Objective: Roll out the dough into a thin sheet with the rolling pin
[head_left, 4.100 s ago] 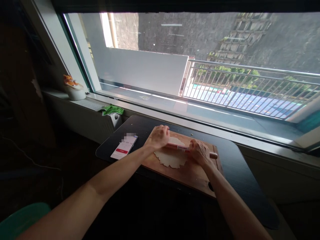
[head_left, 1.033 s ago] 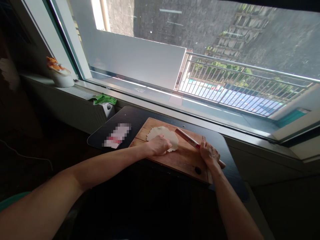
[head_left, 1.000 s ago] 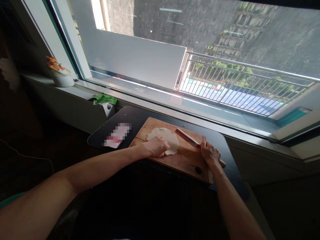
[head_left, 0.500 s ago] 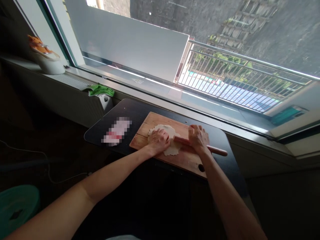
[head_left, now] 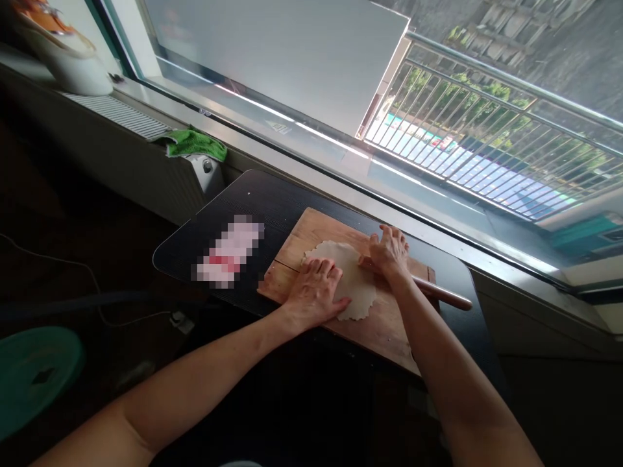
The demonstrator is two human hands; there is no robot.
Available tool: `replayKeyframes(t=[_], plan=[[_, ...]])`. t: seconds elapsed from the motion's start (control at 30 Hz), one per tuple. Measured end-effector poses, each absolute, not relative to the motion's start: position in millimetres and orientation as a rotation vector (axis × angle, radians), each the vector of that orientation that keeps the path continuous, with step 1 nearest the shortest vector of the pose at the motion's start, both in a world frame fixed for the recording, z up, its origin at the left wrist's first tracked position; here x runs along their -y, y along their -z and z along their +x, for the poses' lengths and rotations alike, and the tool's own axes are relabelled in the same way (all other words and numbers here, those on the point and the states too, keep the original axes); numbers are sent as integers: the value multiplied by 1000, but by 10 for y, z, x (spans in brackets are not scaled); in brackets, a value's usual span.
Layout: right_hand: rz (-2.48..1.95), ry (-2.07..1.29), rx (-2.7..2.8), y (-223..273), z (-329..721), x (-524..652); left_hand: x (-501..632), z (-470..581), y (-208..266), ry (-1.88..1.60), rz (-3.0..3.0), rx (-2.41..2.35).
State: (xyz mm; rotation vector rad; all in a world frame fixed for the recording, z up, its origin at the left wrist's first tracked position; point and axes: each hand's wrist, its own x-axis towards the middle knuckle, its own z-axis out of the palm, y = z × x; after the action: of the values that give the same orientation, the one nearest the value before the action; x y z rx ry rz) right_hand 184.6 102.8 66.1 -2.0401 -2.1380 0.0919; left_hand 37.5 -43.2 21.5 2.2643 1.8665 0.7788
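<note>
A thin, ragged-edged sheet of dough (head_left: 357, 292) lies on a wooden cutting board (head_left: 314, 227). Spread over the dough's left side is my left hand (head_left: 316, 292), palm down, its thumb apart from the fingers. My right hand (head_left: 390, 251) is on a wooden rolling pin (head_left: 448, 296), its fingers reaching over the far side. The pin's left end rests at the dough's right part, and its other end sticks out past the board to the right.
The board sits on a dark table (head_left: 272, 194) by a window. A pixelated pink-and-white item (head_left: 231, 250) lies left of the board. A green cloth (head_left: 195, 144) hangs on the radiator (head_left: 146, 159), near a white pot (head_left: 78, 68). A green stool-like object (head_left: 39, 376) stands lower left.
My left hand has gone from curled fingers to lying spread on the dough. My right hand stays on the rolling pin, its fingers now lifted more. The camera view has shifted.
</note>
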Motion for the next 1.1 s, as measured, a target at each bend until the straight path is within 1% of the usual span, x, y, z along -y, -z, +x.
replayKeyframes(t=[0.1,0.23,0.47,0.57,0.67,0.73,0.9,0.97,1.1], plan=[[-1975,-133,2229,-577,1918,-820,446,373,-213,-781,2269,-1856],[-1869,-13,2355,-470,2056,-511,465,377,-215,-785,2270,-1835],[-1930,-100,2199,-561,1928,-1126,455,364,-251,-730,2237,-1836],[-1926,-104,2238,-508,1976,-859,460,365,-259,-733,2232,-1827],[-1812,1,2323,-418,2088,-454,467,375,-253,-755,2225,-1820],[-1777,30,2329,-401,2117,-420,468,381,-245,-765,2227,-1814],[-2012,-166,2164,-550,1948,-1182,460,377,-229,-765,2213,-1821],[-2054,-194,2109,-611,1883,-1374,460,372,-227,-772,2216,-1811],[-1971,-208,2169,-575,1950,-994,471,368,-236,-791,2215,-1801]])
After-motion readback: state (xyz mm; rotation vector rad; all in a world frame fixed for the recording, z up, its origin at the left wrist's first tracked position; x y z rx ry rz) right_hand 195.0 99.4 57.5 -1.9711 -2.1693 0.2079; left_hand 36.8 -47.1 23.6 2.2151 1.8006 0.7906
